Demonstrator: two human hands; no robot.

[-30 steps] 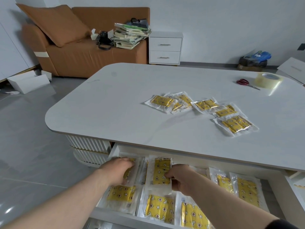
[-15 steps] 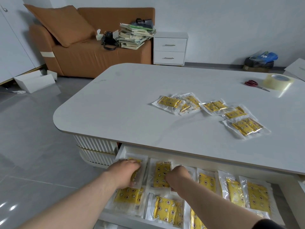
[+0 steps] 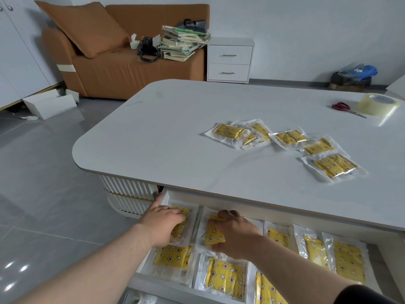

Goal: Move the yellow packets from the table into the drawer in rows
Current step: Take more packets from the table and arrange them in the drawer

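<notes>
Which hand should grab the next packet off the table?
Probably the right hand: the packets on the table lie toward its side, while the left hand is at the drawer's far left corner.

1. Plain white walls point(image 3: 306, 29); grey baseboard seen along the far wall.
2. Glossy grey floor tiles point(image 3: 43, 183), with bright light spots reflected at lower left.
3. Orange-brown sofa point(image 3: 122, 69) set against the far wall, a matching cushion point(image 3: 85, 25) leaned on its left arm, a stack of books point(image 3: 182, 43) piled on the seat.
4. White two-drawer nightstand point(image 3: 229, 60) placed just beside the sofa.
5. White cabinet doors point(image 3: 19, 51) at far left; open white box point(image 3: 50, 103) on the floor below.
</notes>
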